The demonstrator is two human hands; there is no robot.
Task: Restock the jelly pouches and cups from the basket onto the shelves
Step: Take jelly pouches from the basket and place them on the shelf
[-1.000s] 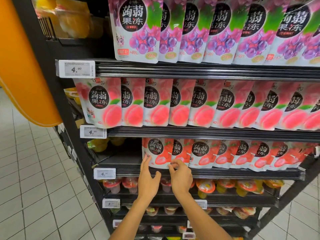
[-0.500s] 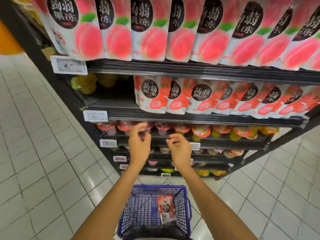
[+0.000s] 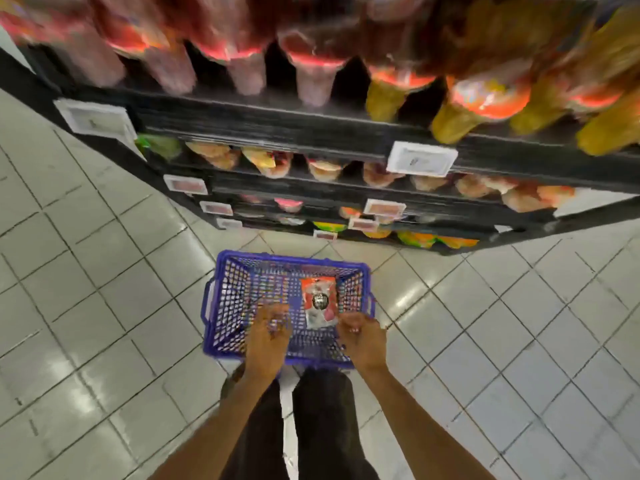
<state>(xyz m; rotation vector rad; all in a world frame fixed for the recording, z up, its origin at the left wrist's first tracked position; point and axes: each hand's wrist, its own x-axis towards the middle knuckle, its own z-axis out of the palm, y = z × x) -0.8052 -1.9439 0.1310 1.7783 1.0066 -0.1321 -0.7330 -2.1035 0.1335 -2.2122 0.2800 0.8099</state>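
I judge the step as pickup: my left hand [image 3: 268, 336] and right hand [image 3: 363, 337] hover over the basket [image 3: 239, 289], fingers loosely curled, gripping nothing; the one visible jelly pouch [image 3: 318, 301] lies flat inside, so next I lower, pinch it, and lift toward the shelves [image 3: 311, 133].

Bright overhead light, glare on floor tiles [image 3: 412, 299], heavy motion blur across shelves [image 3: 311, 129] (edges bowed)
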